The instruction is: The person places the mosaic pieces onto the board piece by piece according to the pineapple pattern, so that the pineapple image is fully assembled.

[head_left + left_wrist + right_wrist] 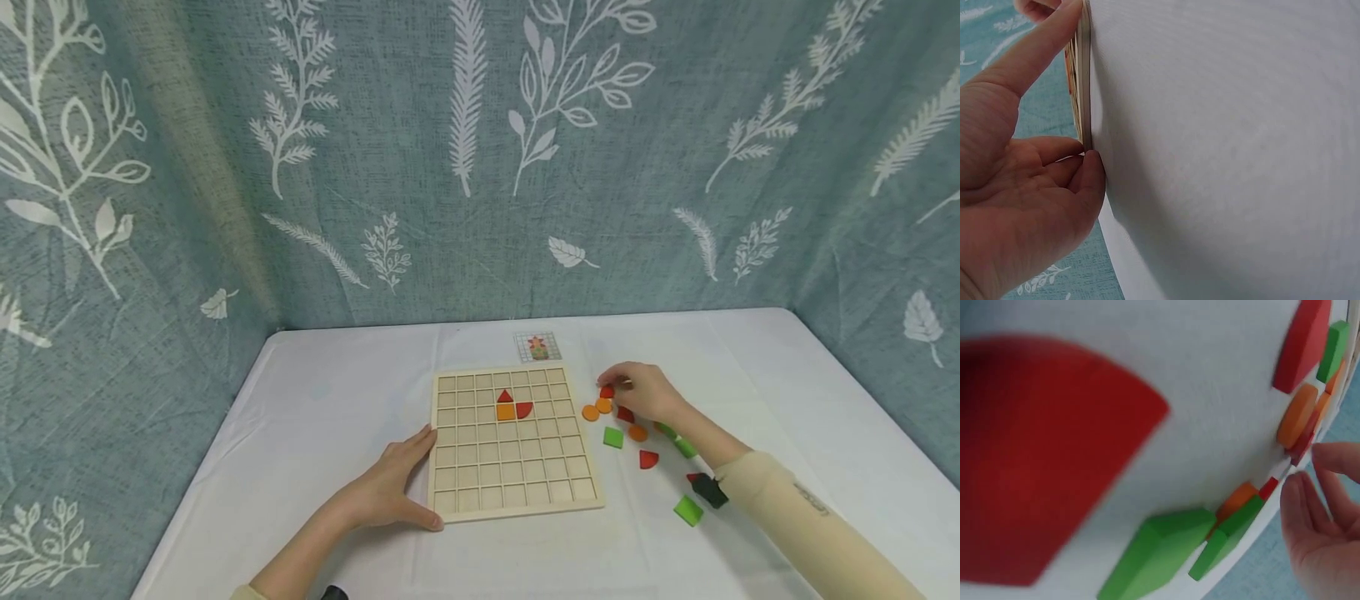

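Right hand [647, 392]: fingers bent down at a red piece [607, 392] right of the board [525, 511]; honestly can't tell if they've pinched it or are just touching
Left hand [386, 483]: not clenched, fingers and thumb spread apart and resting against the board's left side, thumb by the near corner
Board: pale wooden grid, flat on the worktop [337, 367], three tiles in it
Tiles in the grid: orange square [506, 412], red triangle [505, 397] in the cell just beyond it, red quarter-round [524, 409] in the cell to its right
Loose bits: two orange discs [591, 412] near the right fingertips, a green square [612, 437] a bit closer in, plus more red, orange and green pieces scattered towards the right forearm
Picture card [537, 347]: just past the board's far edge
Backdrop: teal curtain [420, 167], white leafy prints
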`<state>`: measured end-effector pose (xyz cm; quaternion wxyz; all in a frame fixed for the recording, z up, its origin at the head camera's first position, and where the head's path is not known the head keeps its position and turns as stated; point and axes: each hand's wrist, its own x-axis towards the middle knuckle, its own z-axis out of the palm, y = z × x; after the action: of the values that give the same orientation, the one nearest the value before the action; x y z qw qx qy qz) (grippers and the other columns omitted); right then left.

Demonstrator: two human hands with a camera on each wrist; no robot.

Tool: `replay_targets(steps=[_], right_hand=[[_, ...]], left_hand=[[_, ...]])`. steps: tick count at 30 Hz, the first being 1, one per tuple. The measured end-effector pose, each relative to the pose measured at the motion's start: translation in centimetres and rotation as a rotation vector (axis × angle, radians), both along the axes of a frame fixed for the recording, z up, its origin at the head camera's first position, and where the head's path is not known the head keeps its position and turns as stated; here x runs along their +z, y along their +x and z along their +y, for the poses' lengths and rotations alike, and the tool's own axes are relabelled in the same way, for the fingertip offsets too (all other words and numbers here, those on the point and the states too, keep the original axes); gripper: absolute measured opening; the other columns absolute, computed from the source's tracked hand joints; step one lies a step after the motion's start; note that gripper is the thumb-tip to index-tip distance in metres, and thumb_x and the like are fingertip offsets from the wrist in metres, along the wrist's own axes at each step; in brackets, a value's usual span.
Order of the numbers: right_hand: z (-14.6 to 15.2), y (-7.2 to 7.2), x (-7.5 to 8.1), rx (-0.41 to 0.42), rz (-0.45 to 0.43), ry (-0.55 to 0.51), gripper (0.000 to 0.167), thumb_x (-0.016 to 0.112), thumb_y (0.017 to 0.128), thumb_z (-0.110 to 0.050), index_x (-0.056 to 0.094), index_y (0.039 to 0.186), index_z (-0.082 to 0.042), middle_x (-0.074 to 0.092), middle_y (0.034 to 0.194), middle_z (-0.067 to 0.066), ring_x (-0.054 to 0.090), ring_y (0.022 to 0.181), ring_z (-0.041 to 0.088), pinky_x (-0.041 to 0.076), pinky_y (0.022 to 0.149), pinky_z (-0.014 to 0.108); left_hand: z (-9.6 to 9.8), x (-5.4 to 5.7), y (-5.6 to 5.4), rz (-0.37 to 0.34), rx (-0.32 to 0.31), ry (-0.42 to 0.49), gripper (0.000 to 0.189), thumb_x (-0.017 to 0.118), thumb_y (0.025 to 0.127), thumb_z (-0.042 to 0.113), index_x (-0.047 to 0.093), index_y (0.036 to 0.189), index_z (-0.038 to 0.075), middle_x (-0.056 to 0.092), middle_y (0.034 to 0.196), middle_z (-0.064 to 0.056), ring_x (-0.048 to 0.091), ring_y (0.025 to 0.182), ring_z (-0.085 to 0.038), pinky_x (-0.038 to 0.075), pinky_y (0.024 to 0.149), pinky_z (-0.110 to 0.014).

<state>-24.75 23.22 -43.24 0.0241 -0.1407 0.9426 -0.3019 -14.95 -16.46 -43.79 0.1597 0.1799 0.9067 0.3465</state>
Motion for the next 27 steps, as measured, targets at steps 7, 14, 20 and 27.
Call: replay_targets(steps=[7,14,20,27], right_hand=[[-0.49,0.23,0.13,-0.132,-0.019,0.064,0.031,0.074,0.086,-0.025,0.066,0.1,0.001,0.063,0.092,0.011,0.055,0.076,0.021,0.05,0.066,0.034],[-0.96,-0.03,0.23,-0.127,-0.089,0.031,0.027,0.071,0.089,-0.019,0.066,0.107,0.001,0.066,0.094,0.01,0.058,0.076,0.02,0.051,0.065,0.031],[-1.01,0.02,0.02,-0.047,-0.083,-0.04,0.03,0.065,0.091,-0.008,0.064,0.12,0.0,0.066,0.109,0.015,0.061,0.094,0.028,0.054,0.076,0.038],[-0.56,-0.01,-0.36,-0.144,-0.12,-0.079,0.034,0.072,0.088,-0.018,0.065,0.115,0.001,0.066,0.109,0.016,0.06,0.097,0.029,0.053,0.079,0.038]], left_hand=[[0.02,0.11,0.08,-0.004,-0.003,0.007,0.119,0.092,0.06,0.037,0.027,0.151,-0.005,0.019,0.159,-0.02,0.023,0.14,-0.04,0.024,0.111,-0.058],[0.02,0.19,0.11,-0.013,0.001,0.012,0.119,0.091,0.06,0.038,0.027,0.151,-0.004,0.019,0.159,-0.02,0.023,0.14,-0.04,0.024,0.11,-0.06],[0.02,0.38,0.16,-0.019,0.0,0.015,0.12,0.091,0.06,0.037,0.026,0.151,-0.004,0.018,0.159,-0.02,0.022,0.14,-0.041,0.024,0.11,-0.06],[0.04,0.36,0.12,-0.016,0.002,0.014,0.12,0.092,0.059,0.036,0.027,0.151,-0.004,0.019,0.159,-0.021,0.023,0.14,-0.041,0.024,0.11,-0.06]])
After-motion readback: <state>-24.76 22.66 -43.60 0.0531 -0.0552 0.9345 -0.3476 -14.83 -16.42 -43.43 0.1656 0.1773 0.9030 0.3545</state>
